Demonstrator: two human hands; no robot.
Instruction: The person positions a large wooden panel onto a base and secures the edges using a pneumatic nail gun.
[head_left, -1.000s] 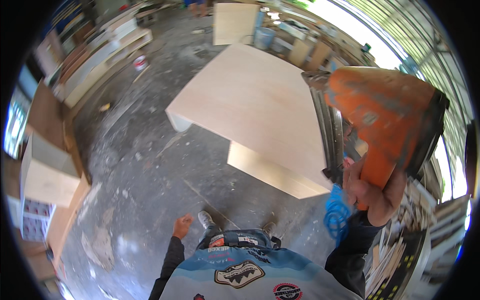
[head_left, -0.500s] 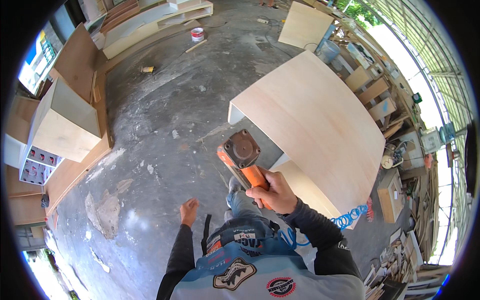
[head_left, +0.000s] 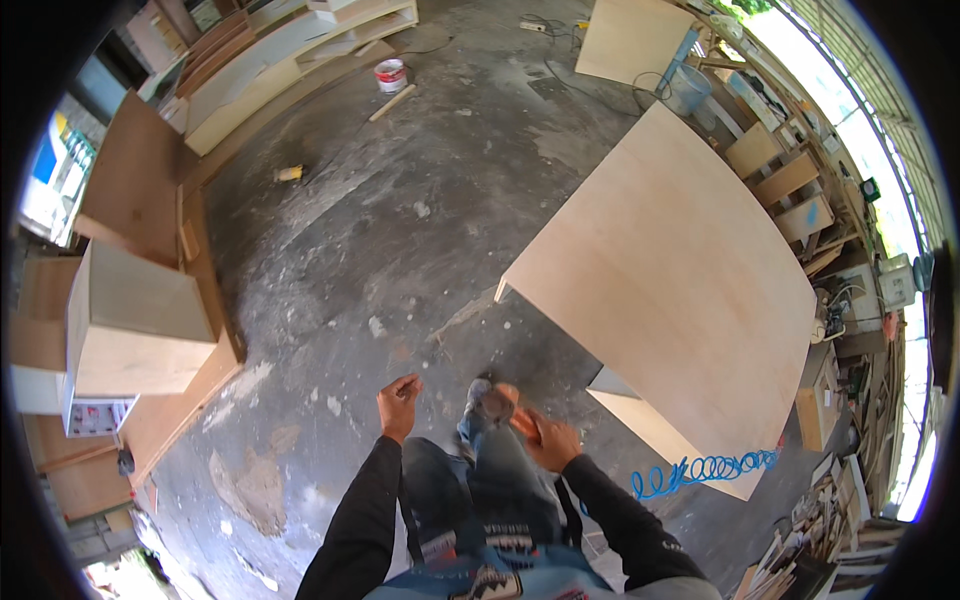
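My right hand [head_left: 555, 444] is wrapped round the handle of an orange air nail gun [head_left: 523, 422], which hangs low beside my legs, its dark head close to my shoe. A blue coiled air hose [head_left: 700, 468] stretches beside the panel to my right; its join to the gun is hidden. My left hand [head_left: 398, 408] hangs in the air over the floor, its fingers curled in, and nothing shows in it. To the right of both hands stands a large pale plywood piece [head_left: 670, 270] with a broad flat top and a panel below.
Wooden cabinets [head_left: 145, 340] line the left side. Farther off are a paint tin [head_left: 391, 75], a wood strip [head_left: 393, 103] and a small yellow object [head_left: 289, 173] on the floor. A plywood sheet [head_left: 632, 40], a bucket [head_left: 688, 90] and offcuts [head_left: 830, 520] occupy the right.
The nail gun has dropped from in front of me to low by my legs, still in my right hand. My left hand has moved slightly right and up. The view has shifted.
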